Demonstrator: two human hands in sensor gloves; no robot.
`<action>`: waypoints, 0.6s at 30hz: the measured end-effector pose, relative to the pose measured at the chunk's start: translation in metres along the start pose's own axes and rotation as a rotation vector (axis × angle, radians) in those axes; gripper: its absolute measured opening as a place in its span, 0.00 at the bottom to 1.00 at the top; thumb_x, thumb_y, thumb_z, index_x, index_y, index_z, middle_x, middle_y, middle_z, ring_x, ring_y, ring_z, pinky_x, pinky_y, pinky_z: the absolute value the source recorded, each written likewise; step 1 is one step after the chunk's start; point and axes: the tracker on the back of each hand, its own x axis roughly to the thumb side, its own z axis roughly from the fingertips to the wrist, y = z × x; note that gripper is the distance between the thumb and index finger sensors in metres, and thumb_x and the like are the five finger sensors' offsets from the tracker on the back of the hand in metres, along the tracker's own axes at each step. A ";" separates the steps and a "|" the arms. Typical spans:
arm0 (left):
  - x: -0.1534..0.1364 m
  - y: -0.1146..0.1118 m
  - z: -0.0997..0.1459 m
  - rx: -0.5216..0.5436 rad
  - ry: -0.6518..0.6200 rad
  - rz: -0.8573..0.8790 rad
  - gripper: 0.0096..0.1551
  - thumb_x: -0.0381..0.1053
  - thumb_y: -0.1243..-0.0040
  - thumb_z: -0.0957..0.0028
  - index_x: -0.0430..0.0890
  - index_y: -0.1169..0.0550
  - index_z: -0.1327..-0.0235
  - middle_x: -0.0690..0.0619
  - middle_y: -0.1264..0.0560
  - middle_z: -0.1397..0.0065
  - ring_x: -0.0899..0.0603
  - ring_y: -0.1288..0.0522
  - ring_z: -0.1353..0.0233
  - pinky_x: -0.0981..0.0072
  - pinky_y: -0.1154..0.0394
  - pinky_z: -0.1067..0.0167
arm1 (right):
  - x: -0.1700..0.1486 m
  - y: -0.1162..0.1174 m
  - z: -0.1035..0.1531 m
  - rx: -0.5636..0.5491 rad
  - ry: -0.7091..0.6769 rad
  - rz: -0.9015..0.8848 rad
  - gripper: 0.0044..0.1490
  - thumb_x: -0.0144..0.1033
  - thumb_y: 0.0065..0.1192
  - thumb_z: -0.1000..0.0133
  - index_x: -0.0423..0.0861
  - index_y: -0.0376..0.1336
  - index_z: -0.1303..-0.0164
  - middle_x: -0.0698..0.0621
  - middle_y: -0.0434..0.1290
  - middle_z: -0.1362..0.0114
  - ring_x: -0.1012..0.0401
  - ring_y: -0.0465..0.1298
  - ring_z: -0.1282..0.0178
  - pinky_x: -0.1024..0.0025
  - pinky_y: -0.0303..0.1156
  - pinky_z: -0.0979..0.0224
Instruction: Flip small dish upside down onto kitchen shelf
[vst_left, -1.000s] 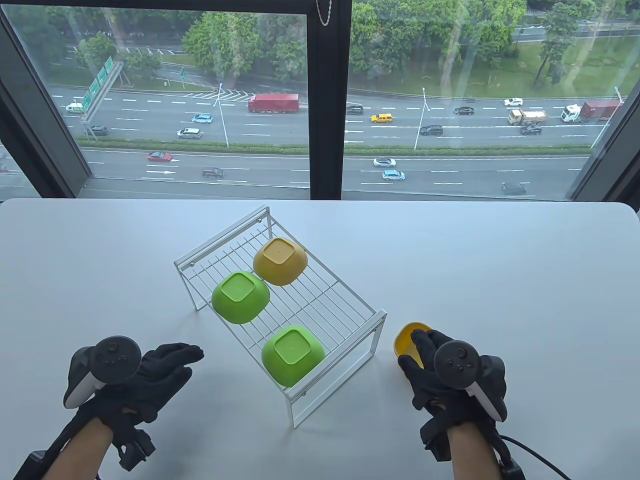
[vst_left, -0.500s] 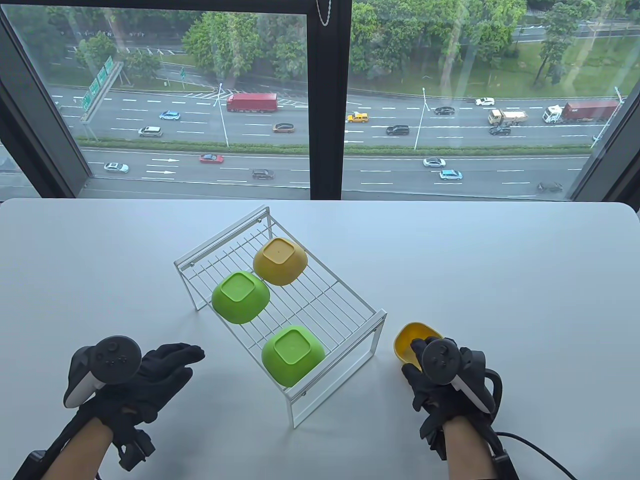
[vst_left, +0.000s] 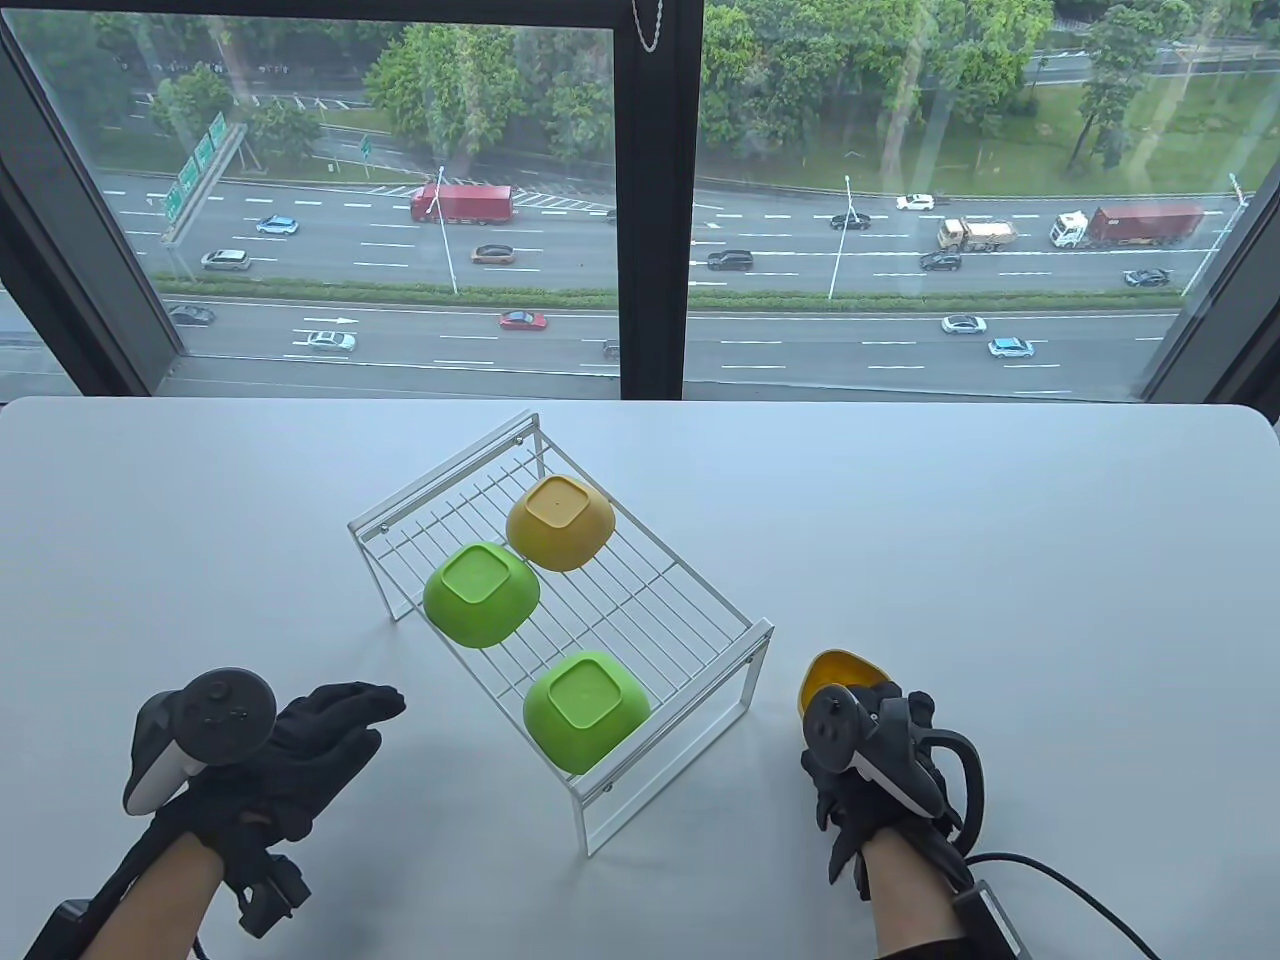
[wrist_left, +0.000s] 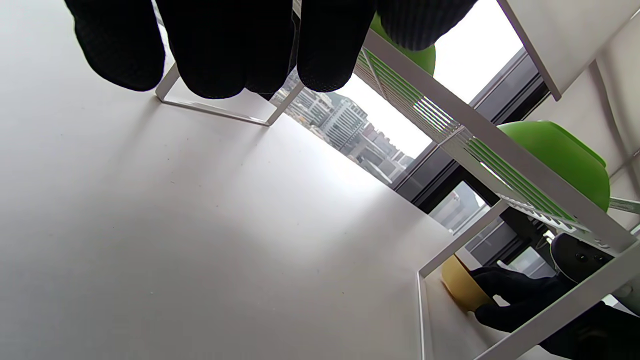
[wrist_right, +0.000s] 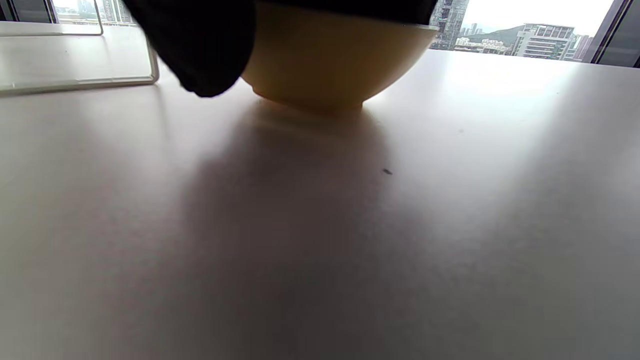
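The right hand (vst_left: 880, 770) grips the yellow small dish (vst_left: 838, 672), upright on the table (vst_left: 1000, 560) toward its near edge beside the kitchen shelf (vst_left: 690, 610), so a hasty flip could clip the shelf frame (left hand (vst_left: 300, 750) idle, fingers loosely spread).

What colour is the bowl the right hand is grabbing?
Yellow. The bowl under the right hand shows best in the right wrist view.

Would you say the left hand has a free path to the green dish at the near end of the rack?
Probably yes. The left hand lies open on the table beside the rack, and the near green dish sits upside down at its near end with nothing between them.
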 end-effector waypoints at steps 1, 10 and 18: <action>0.000 0.000 0.000 -0.001 0.002 0.000 0.38 0.65 0.54 0.52 0.57 0.28 0.26 0.50 0.35 0.18 0.39 0.32 0.25 0.38 0.30 0.29 | 0.001 0.001 0.000 0.004 0.004 0.005 0.33 0.50 0.70 0.49 0.55 0.66 0.33 0.50 0.66 0.19 0.47 0.59 0.17 0.40 0.46 0.18; 0.012 0.006 -0.001 0.010 -0.089 0.001 0.38 0.65 0.53 0.51 0.56 0.28 0.26 0.49 0.35 0.17 0.38 0.32 0.24 0.38 0.30 0.29 | 0.010 0.005 0.003 -0.093 0.011 0.114 0.28 0.47 0.71 0.50 0.60 0.67 0.38 0.55 0.71 0.23 0.51 0.69 0.23 0.40 0.53 0.19; 0.018 0.003 -0.007 -0.019 -0.130 -0.052 0.38 0.66 0.54 0.51 0.57 0.28 0.25 0.50 0.34 0.17 0.39 0.32 0.24 0.38 0.30 0.29 | 0.012 0.007 0.002 -0.109 0.042 0.108 0.27 0.47 0.70 0.50 0.60 0.68 0.39 0.56 0.72 0.24 0.53 0.72 0.24 0.41 0.57 0.20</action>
